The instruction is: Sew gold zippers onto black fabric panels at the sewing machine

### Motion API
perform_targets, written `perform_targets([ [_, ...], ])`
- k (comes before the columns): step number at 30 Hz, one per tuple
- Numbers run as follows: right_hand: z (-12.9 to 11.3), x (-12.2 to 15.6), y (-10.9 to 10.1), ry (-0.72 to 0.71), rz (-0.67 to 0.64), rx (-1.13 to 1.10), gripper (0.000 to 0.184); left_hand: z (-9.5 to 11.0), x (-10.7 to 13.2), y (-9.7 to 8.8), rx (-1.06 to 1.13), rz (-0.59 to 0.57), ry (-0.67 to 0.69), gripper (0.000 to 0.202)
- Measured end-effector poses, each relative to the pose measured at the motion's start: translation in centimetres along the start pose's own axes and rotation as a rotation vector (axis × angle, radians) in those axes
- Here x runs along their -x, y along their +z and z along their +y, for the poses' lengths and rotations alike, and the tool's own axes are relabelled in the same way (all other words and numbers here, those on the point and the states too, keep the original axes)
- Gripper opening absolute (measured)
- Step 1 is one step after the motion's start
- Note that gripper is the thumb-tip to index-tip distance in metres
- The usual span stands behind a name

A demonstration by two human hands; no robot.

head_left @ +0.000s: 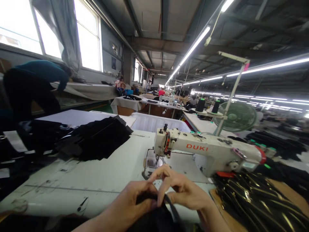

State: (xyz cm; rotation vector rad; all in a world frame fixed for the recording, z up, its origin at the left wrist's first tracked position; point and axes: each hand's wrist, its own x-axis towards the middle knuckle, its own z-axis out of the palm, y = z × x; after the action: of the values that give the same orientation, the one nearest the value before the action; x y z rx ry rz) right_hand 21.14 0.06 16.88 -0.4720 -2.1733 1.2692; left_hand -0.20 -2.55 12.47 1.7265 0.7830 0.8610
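Observation:
My left hand and my right hand meet at the near edge of the sewing table, both pinched on a piece of black fabric with a narrow black strip curving up between the fingers. The fabric hangs below the hands and runs out of the frame. Just beyond my fingertips stands a white DUKI sewing machine, its needle and presser foot a short way ahead of the hands.
A stack of black cut pieces lies at the table's left. Black zippers with shiny teeth are heaped at the right. A white bin, thread cones and a green fan stand behind. A person in blue bends at the far left.

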Motion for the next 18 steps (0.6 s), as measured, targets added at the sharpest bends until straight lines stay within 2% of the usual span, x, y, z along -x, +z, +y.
perform_targets([
  [3, 1.0, 1.7, 0.5, 0.081, 0.22, -0.077, 0.029, 0.6, 0.2, -0.1, -0.234, 0.171, -0.055, 0.017],
  [6, 1.4, 3.3, 1.6, 0.165, 0.329, -0.228, 0.035, 0.6, 0.3, -0.1, -0.198, 0.167, -0.084, 0.018],
  [10, 0.5, 4.4, 1.7, 0.091, 0.242, -0.226, 0.035, 0.1, 0.2, 0.1, -0.032, 0.041, -0.167, 0.026],
  [14, -0.4, 4.2, 1.0, 0.13, 0.138, -0.103, 0.029, -0.3, 0.2, 0.1, 0.091, -0.032, -0.229, 0.03],
  [16, -0.3, 3.9, 1.2, 0.121, 0.164, -0.001, 0.023, -0.5, 0.3, 0.1, 0.132, -0.046, -0.236, 0.029],
  [18, 0.0, 3.6, 1.7, 0.101, 0.252, 0.026, 0.013, -0.7, 0.4, 0.2, 0.156, -0.061, -0.24, 0.027],
])
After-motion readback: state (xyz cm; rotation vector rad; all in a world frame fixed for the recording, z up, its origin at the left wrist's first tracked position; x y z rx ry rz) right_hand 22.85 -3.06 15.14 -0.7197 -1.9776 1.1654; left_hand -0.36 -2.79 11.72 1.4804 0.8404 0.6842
